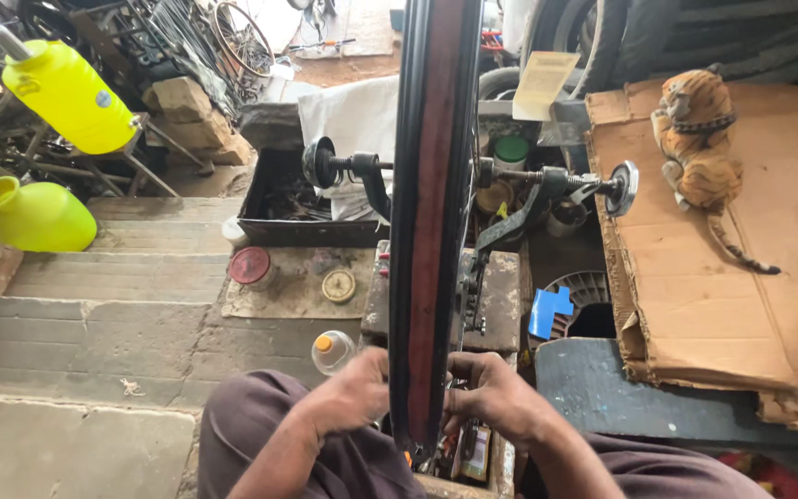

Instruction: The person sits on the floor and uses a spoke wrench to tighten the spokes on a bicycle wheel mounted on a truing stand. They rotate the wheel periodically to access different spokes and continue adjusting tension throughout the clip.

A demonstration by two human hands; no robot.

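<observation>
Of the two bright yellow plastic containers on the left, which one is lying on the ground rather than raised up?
The lower yellow plastic jug, lying tipped on the stone slabs with its open mouth facing left. The other yellow plastic can sits higher, tilted on a metal stand.

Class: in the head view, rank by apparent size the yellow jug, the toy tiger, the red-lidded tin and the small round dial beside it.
1. yellow jug
2. toy tiger, only slightly smaller than the jug
3. red-lidded tin
4. round dial

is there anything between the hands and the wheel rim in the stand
Nothing visible. The left hand and right hand both press directly against the sides of the upright wheel rim, near its bottom edge.
</observation>
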